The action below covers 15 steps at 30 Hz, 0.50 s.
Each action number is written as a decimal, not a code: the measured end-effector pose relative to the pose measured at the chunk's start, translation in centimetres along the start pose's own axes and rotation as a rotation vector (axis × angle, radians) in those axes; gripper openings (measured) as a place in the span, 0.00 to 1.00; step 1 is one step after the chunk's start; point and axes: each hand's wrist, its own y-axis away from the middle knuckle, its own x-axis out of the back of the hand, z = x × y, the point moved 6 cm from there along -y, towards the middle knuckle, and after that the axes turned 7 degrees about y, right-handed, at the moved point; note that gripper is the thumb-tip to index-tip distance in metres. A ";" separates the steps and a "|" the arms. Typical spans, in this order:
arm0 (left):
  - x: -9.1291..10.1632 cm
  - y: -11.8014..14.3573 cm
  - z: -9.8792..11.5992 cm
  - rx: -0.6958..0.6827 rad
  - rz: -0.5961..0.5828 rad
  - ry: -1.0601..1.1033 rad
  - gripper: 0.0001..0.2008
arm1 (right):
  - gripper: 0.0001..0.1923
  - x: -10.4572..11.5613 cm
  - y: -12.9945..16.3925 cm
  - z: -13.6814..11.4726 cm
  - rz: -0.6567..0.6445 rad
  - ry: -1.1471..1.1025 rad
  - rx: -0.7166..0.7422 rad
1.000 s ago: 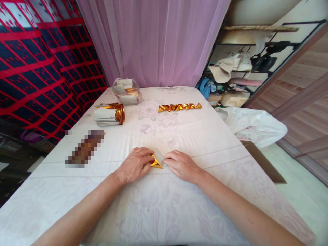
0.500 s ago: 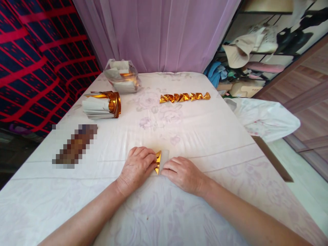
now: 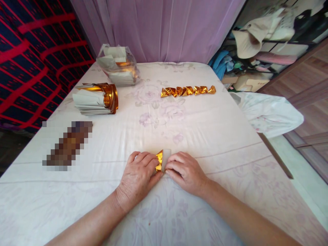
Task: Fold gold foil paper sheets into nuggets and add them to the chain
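Observation:
Between my hands, on the table near its front, is a small sheet of gold foil paper [image 3: 166,158], partly folded, its gold face to the left and its pale backing to the right. My left hand [image 3: 140,174] is closed on the gold side, the fingers pressing it from above and the thumb along its lower edge. With fingertips and thumb pinched together, my right hand [image 3: 186,172] grips the pale right edge. My fingers hide part of the folds. Farther back lies a row of folded gold foil pieces [image 3: 188,91].
A bent stack of gold foil paper [image 3: 94,102] stands at the left, before a clear plastic bag [image 3: 120,70] of more sheets. A pixelated brown item [image 3: 69,145] lies nearer. The patterned cloth [image 3: 123,133] covers the table. Shelves with a cap [image 3: 248,39] stand at right.
My left thumb has moved toward the paper's lower edge, closer to my right fingertips. Both hands stay on the paper. The camera view has shifted slightly.

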 end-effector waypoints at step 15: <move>0.0 0.2 -0.1 0.040 -0.010 0.083 0.07 | 0.06 -0.4 -0.2 -0.3 0.042 0.064 -0.111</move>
